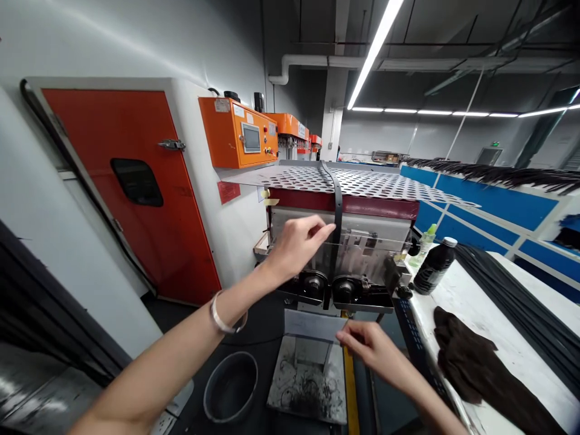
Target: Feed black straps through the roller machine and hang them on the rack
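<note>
**Closed fingers at a dark, hanging strap**

Left hand (pixel 296 241): thumb and forefinger pinched together beside the strap (pixel 338 202); contact uncertain. Right hand (pixel 369 345): lower, fingers loosely curled, any hold indiscernible. The strap crosses the perforated plate (pixel 380 181), then hangs before the machine (pixel 385 226). Probably light, pliant; best pinched across its edges.

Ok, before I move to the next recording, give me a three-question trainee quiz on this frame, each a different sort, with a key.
1. Which hand is nearer the black strap? A. Left hand. B. Right hand.
2. True or false: a bracelet shows on the left forearm.
3. Fill in: the dark bottle on the white table has a ____ cap.

Key: 1. A. 2. True. 3. White.
</note>
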Tool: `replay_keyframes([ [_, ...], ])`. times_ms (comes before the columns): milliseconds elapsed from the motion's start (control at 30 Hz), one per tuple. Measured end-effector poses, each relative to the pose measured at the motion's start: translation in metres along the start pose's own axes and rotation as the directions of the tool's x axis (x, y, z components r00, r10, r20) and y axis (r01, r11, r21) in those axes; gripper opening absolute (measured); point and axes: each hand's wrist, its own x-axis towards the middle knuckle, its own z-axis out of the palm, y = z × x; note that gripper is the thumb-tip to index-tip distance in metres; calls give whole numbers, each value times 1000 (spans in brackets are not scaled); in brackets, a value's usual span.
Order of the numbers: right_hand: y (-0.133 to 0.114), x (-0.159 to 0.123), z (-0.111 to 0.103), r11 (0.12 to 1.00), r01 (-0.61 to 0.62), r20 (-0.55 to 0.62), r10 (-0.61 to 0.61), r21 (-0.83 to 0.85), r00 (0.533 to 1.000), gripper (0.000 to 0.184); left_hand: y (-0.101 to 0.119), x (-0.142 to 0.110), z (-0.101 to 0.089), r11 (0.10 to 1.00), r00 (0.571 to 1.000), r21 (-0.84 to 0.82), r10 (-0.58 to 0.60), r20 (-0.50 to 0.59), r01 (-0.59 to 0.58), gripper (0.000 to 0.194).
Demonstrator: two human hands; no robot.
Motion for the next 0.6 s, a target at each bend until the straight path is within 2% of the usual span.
replay_keyframes([
  [67, 43, 9, 26, 996, -60, -48, 64, 64, 997, 41, -3, -42, 1, 988, 993, -95, -121, -5, 120, 32],
  [133, 78, 25, 46, 984, -89, -151, 112, 154, 982, 38, -11, -90, 9, 939, 957, -190, -288, 25, 288, 29],
  [200, 101, 42, 59, 968, -104, -225, 156, 229, 962, 45, -22, -140, 26, 838, 879, -268, -467, 102, 476, 30],
  [233, 108, 49, 63, 961, -113, -239, 175, 250, 955, 47, -28, -163, 37, 770, 823, -293, -547, 155, 567, 32],
  [333, 115, 65, 71, 956, -141, -243, 205, 257, 948, 43, -43, -227, 70, 568, 651, -327, -704, 282, 755, 38],
  [400, 115, 70, 73, 957, -146, -239, 207, 250, 949, 34, -49, -260, 87, 484, 578, -332, -755, 310, 810, 42],
  [500, 115, 72, 75, 963, -134, -216, 185, 233, 959, 19, -51, -291, 101, 425, 522, -330, -793, 313, 843, 46],
  [600, 117, 66, 78, 965, -131, -188, 176, 228, 966, 12, -52, -302, 107, 400, 502, -335, -805, 317, 853, 45],
])
